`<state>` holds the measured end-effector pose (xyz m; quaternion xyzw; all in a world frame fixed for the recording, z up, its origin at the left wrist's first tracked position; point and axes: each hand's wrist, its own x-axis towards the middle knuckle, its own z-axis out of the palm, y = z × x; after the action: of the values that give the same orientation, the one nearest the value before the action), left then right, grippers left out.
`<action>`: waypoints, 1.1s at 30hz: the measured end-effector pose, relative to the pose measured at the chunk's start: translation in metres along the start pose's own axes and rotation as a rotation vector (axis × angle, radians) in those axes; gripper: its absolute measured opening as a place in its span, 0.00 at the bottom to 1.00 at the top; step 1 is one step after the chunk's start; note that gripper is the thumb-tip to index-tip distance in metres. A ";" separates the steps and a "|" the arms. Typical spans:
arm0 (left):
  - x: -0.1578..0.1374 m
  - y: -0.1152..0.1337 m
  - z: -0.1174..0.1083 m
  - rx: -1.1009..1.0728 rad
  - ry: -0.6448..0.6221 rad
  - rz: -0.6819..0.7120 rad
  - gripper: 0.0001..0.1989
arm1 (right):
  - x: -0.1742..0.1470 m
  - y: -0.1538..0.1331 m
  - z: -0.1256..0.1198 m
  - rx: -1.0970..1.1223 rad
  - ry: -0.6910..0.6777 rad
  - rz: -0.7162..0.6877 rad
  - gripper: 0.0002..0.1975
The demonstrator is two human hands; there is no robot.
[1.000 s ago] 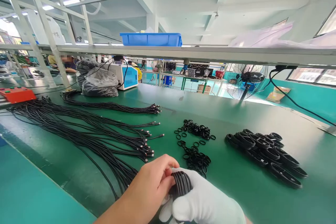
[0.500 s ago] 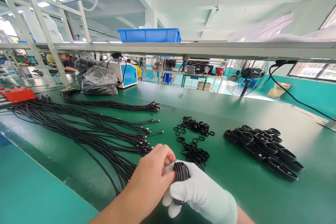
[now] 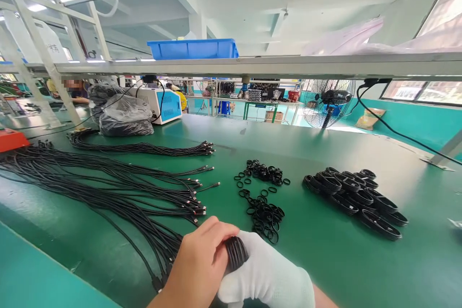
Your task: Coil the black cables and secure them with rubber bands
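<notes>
A coiled black cable [image 3: 237, 253] is held low in front of me, its loops stacked side by side. My right hand [image 3: 265, 269], in a white glove, is closed around the coil from the right. From the left, my bare left hand [image 3: 202, 261] grips the same coil, fingers bent over its top; the lower part of the coil is hidden. Beyond the hands lie two loose heaps of small black rings [image 3: 267, 214]. Long straight black cables [image 3: 119, 187] with metal-tipped plugs spread across the left of the green table. To the right is a pile of coiled cables [image 3: 352, 197].
A shelf beam [image 3: 267, 65] crosses above the table and carries a blue tray [image 3: 193, 49]. Plastic bags [image 3: 126, 118] and a blue-and-white machine [image 3: 166, 106] stand at the back left. A fan [image 3: 328, 101] is behind the table; a red box [image 3: 12, 139] is at far left.
Both hands have moved slightly down and left with the coil. My left fingers now lie closer over its top. The view has turned a little to the right.
</notes>
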<state>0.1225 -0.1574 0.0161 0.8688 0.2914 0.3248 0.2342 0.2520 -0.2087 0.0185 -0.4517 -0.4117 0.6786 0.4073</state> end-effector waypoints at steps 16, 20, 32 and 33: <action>0.007 -0.009 0.013 -0.104 0.017 -0.122 0.15 | 0.009 0.021 -0.003 0.247 -0.059 0.053 0.15; 0.012 -0.012 0.005 -0.119 -0.122 -0.184 0.16 | 0.010 0.026 -0.008 0.326 -0.025 0.042 0.16; -0.026 -0.010 0.033 -0.303 -0.133 -0.341 0.09 | 0.020 0.030 -0.010 0.559 -0.022 -0.181 0.13; -0.026 -0.009 0.036 -0.310 -0.104 -0.320 0.09 | 0.019 0.031 -0.011 0.545 -0.016 -0.180 0.14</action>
<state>0.1279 -0.1758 -0.0250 0.7806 0.3596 0.2794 0.4281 0.2518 -0.1993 -0.0184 -0.2817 -0.2559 0.7290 0.5690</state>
